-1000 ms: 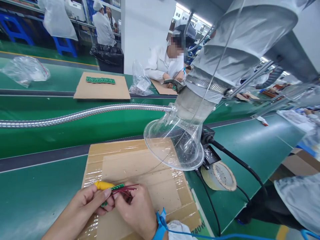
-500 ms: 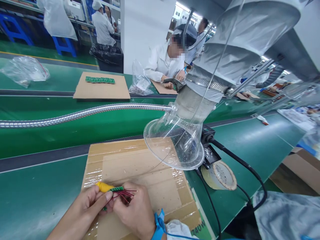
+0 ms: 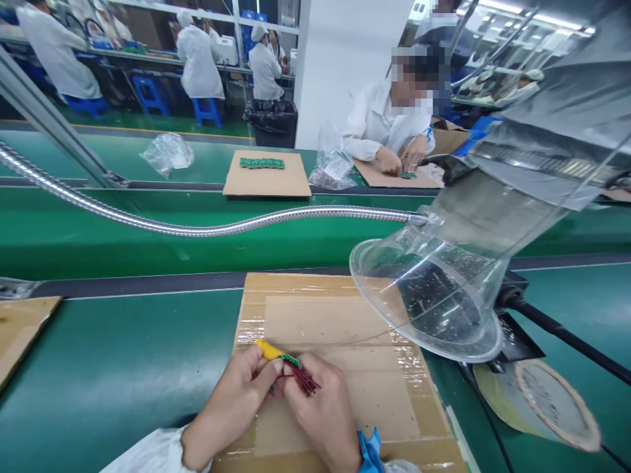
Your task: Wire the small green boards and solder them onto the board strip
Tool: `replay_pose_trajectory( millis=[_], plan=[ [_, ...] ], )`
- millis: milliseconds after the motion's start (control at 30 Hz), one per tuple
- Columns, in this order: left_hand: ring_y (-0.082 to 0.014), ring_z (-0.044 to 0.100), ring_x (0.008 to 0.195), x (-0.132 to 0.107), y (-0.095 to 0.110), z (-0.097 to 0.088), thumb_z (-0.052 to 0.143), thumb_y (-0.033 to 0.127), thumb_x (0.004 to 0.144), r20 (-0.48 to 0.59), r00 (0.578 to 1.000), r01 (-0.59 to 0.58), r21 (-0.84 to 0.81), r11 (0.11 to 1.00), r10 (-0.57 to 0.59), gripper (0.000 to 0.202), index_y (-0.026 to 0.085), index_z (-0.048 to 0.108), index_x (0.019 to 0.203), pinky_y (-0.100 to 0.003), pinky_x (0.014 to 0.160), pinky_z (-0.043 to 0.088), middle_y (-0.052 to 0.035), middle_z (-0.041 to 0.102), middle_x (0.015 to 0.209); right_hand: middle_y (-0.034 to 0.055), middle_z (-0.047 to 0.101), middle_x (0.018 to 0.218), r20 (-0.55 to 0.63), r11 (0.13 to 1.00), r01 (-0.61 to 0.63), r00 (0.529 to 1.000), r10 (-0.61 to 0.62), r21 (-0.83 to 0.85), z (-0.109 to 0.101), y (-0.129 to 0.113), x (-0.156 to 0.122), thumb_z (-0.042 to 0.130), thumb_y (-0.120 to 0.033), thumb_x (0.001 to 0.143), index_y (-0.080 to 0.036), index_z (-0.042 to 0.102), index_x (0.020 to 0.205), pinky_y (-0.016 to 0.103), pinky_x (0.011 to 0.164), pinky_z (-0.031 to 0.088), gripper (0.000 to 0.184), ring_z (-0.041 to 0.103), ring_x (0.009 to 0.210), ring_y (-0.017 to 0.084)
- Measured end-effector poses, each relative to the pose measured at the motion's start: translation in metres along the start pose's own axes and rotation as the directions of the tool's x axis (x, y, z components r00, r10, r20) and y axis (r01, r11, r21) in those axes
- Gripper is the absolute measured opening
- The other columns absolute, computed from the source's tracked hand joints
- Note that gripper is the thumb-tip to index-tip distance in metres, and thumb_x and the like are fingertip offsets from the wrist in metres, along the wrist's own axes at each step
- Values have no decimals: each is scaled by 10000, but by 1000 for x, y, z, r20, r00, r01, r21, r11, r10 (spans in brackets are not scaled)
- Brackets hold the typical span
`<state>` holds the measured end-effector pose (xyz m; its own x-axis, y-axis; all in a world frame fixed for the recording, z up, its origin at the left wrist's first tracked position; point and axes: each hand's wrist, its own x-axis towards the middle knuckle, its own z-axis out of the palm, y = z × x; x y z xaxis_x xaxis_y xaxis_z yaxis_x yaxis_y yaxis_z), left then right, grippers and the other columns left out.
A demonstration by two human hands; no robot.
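Observation:
My left hand (image 3: 235, 402) pinches a small green circuit board (image 3: 288, 360) with a yellow part (image 3: 267, 349) at its far end. My right hand (image 3: 323, 407) is closed on the bundle of thin red wires (image 3: 303, 381) that runs from that board. Both hands meet low in the view, over a taped cardboard sheet (image 3: 340, 322) lying on the green bench. A blue wrist strap (image 3: 371, 453) circles my right wrist.
A clear plastic fume hood (image 3: 426, 295) on a flexible metal hose (image 3: 207, 226) hangs over the cardboard's right corner, with a black cable (image 3: 566, 335) and a tape roll (image 3: 555, 401) behind. Across the belt, another cardboard (image 3: 269, 177) carries green boards; a seated person in white (image 3: 389, 125) works there.
The view has swung left, so the hands and cardboard sit further right in the picture. My hands keep their grip on the board and the wires, which now lie more bunched.

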<state>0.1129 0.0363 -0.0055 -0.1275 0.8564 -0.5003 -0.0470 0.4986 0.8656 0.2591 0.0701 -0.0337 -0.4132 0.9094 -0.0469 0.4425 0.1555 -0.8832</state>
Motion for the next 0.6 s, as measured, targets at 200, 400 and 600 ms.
replay_pose_trajectory(
  millis=[200,400,600],
  plan=[
    [-146,533,621,2,-13,1,677,581,789,0,999,-45,-3,999,45,415,189,557,719,-261,580,411,-8,585,660,-34,559,598,-10,998,50,999,-51,-25,0,0,-2,561,-178,855,-212,565,619,229,553,340,238,493,561,113],
    [-153,557,626,4,-21,3,704,625,769,-31,999,-42,-44,998,41,463,190,547,738,-269,587,421,-14,606,671,-29,561,602,-50,993,100,993,-104,-62,3,3,-2,564,-144,831,-218,560,630,227,542,359,214,500,561,122],
    [-150,622,675,5,-20,-7,668,642,836,127,990,-46,-66,997,54,475,175,585,840,-271,633,467,-29,674,733,-37,541,571,70,999,29,997,-31,37,-5,5,3,562,-181,834,-224,517,623,224,531,377,220,482,544,123]
  ],
)
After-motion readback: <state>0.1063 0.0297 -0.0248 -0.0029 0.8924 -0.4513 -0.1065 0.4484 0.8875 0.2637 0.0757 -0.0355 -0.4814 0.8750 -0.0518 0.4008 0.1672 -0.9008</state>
